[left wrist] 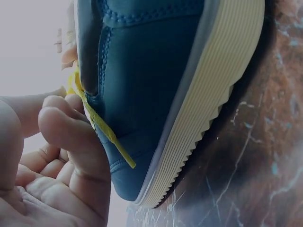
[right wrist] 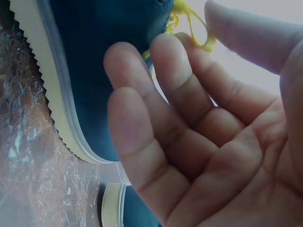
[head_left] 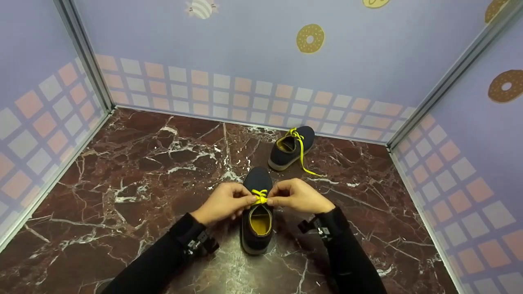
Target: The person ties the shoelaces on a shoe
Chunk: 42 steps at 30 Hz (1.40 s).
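Observation:
A dark navy shoe (head_left: 257, 178) with a yellow lining stands on the floor, its toe facing away from me. Its yellow shoelace (head_left: 260, 199) is gathered in a small bow or knot over the tongue. From the left, my left hand (head_left: 226, 199) pinches the lace between thumb and forefinger; a loose lace end (left wrist: 112, 136) hangs down the shoe's side in the left wrist view. Opposite it, my right hand (head_left: 301, 197) pinches a lace loop (right wrist: 201, 38), its other fingers loosely bent beside the shoe. Fingertips partly hide the knot.
A second navy shoe (head_left: 306, 136) sits farther back to the right, near the wall, with its yellow lace (head_left: 302, 155) trailing onto the floor. The brown marbled floor (head_left: 163, 155) is enclosed by lilac panels (head_left: 253, 45) at the back and both sides.

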### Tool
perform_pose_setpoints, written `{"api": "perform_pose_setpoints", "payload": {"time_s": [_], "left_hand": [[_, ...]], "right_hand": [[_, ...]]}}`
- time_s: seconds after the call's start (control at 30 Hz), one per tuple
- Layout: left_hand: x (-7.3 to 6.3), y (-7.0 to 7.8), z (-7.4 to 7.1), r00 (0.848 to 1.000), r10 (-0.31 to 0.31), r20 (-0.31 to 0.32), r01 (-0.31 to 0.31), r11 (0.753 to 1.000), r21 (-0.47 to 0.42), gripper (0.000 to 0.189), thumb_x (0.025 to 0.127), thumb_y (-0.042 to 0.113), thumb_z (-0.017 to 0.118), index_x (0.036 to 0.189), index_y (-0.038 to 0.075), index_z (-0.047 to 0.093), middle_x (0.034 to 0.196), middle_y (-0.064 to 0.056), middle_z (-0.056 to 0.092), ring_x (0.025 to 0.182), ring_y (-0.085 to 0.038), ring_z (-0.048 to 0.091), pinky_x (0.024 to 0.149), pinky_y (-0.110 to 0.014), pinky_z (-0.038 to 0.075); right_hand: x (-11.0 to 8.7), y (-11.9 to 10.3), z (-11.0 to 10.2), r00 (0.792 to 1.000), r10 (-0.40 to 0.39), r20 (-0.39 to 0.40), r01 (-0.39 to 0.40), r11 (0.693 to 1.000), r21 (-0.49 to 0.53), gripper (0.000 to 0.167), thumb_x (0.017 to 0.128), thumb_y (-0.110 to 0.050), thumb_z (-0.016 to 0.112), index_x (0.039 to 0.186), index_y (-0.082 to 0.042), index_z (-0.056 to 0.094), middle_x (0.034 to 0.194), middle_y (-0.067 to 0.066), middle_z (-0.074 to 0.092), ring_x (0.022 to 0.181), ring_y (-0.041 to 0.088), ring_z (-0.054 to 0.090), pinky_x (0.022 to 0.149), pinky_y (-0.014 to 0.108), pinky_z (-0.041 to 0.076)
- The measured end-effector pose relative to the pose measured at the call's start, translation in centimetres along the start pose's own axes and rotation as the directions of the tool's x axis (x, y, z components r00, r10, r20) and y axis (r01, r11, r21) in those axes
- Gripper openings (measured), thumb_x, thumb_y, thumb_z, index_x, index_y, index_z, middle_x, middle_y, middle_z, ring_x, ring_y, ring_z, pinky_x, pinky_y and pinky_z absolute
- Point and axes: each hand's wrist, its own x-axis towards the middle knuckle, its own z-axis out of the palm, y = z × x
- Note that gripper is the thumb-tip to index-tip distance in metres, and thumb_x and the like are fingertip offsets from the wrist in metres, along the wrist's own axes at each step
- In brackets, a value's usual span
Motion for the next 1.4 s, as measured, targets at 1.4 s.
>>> {"api": "perform_pose_setpoints", "payload": {"time_s": [1.4], "left_hand": [[0.07, 0.15, 0.05, 0.997, 0.049, 0.054, -0.049, 0.999, -0.001, 0.017, 0.106, 0.017, 0.077, 0.105, 0.000, 0.078, 0.088, -0.007, 0.075, 0.059, -0.010, 0.059, 0.048, -0.021, 0.052]], "right_hand": [[0.07, -0.36, 0.43, 0.997, 0.073, 0.000, -0.073, 0.997, 0.013, 0.026, 0.105, -0.040, 0.080, 0.095, -0.016, 0.084, 0.084, 0.010, 0.076, 0.064, 0.008, 0.059, 0.057, 0.022, 0.046]]}}
